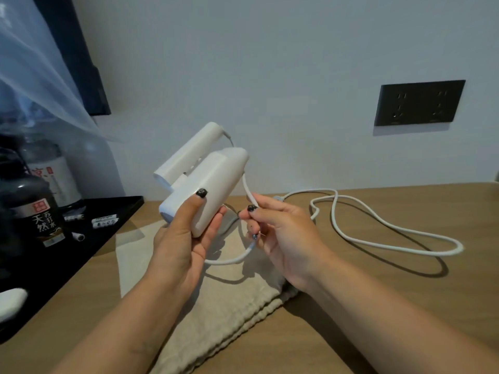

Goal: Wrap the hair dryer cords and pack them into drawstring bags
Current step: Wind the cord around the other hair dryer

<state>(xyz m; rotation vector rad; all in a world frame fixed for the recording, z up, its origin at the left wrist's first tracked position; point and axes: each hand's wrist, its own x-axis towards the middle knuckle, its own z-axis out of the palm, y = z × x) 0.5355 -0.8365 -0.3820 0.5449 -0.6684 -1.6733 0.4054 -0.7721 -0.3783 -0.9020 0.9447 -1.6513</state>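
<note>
Left hand [186, 233] gripping raised hair dryer [208, 184], right hand [280, 233] pinching cord [378, 233].

Head view, downward, close over hands [232, 238]

It looks like a hotel room: a black tray [118, 211] with bottled water [40, 211] at 9 o'clock on the wooden table [378, 292], a wall socket panel [420, 102] at 2 o'clock.

White folded hair dryer [205, 182], cord [378, 225] loose over beige bag [216, 306]
</note>
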